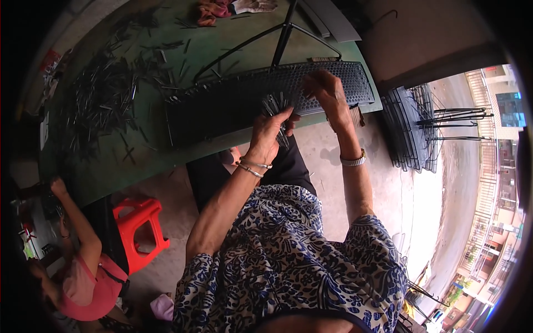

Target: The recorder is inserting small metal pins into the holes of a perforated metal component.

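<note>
Bundle of thin dark metallic strips (276, 104) gripped over a long black perforated panel (222, 100)

The likeliest mishap, as judged from here, is a spill: the strips are fanned out at uneven angles, and some could be shed if the hold were loosened. Since the bundle is positioned at the near edge of the green table (105, 166), dropped pieces might be lost to the pale floor (344, 183). The panel, set along that same edge, could be shifted if it were pressed unevenly. Fingers could also be pricked by the protruding ends.

The bundle is clasped by the left hand (266, 133), with thumb and fingers closed around its middle and both ends left projecting. The right hand (328, 94) is raised over the panel's right part, its fingers curled inward; they are blurred, so whether a strip is pinched there, or the panel touched, cannot be told. More strips are heaped loosely in a dark pile (105, 89) on the table's left.
</note>
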Demonstrator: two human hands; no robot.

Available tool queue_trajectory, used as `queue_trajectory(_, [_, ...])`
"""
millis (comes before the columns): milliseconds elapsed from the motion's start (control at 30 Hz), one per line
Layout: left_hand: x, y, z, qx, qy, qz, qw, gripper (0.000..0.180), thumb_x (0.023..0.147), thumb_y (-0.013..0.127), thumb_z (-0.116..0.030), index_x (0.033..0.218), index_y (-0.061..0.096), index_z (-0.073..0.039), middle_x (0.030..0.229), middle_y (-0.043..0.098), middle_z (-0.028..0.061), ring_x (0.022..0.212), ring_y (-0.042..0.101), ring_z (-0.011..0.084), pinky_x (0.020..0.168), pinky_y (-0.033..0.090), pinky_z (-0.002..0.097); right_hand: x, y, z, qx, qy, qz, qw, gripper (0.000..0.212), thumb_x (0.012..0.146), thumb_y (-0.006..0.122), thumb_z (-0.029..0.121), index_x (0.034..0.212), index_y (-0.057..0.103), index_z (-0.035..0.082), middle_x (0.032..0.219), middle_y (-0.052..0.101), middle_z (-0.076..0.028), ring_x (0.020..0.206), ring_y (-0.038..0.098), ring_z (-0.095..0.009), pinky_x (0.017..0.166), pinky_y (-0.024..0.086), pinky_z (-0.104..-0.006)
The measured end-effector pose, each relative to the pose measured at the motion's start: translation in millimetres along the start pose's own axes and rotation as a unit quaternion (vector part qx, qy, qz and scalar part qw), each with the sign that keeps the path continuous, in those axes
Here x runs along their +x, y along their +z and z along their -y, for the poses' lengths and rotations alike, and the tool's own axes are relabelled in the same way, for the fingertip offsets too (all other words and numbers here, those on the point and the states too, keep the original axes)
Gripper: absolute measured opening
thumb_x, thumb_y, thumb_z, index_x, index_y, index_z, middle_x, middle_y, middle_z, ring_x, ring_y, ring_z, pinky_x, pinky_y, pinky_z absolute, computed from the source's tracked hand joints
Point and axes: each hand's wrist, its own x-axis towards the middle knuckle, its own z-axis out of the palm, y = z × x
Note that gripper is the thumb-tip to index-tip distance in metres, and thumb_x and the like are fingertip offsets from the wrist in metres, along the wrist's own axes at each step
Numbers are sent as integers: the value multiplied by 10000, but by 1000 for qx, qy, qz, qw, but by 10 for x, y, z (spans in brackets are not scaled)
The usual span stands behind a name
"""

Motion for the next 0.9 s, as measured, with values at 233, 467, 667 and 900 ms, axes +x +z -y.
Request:
queue_trajectory(233, [22, 42, 2, -23, -14, -29, 999, 111, 840, 663, -135, 865, 637, -30, 751, 665, 76, 595, 556, 112, 496, 393, 232, 471, -146, -371, -259, -185, -317, 893, 85, 882, 564, 86, 899, 508, 24, 746, 638, -150, 624, 635, -280, 569, 479, -349])
queue_trajectory(467, [28, 39, -23, -44, -34, -30, 998, 124, 839, 656, -148, 867, 641, -28, 766, 669, 77, 626, 565, 111, 527, 395, 238, 569, -83, -436, -253, -204, -307, 894, 64, 868, 567, 67, 871, 518, 26, 760, 621, -162, 668, 612, -343, 587, 471, -371])
queue_trajectory(667, [1, 70, -39, -41, -34, -28, 998, 123, 843, 642, -147, 872, 648, -27, 774, 674, 81, 649, 593, 120, 540, 402, 247, 520, -31, -516, -426, -142, -296, 843, 147, 860, 617, 180, 956, 628, 70, 815, 660, -107, 697, 633, -282, 639, 492, -364])
queue_trajectory(900, [35, 4, -11, -34, -29, -24, 999, 121, 870, 623, -131, 922, 653, -25, 834, 663, 68, 704, 597, 117, 558, 415, 229, 45, 39, -71, -359, -23, -180, 916, 281, 860, 638, 246, 1044, 660, 34, 833, 648, -128, 827, 617, -232, 706, 477, -326])
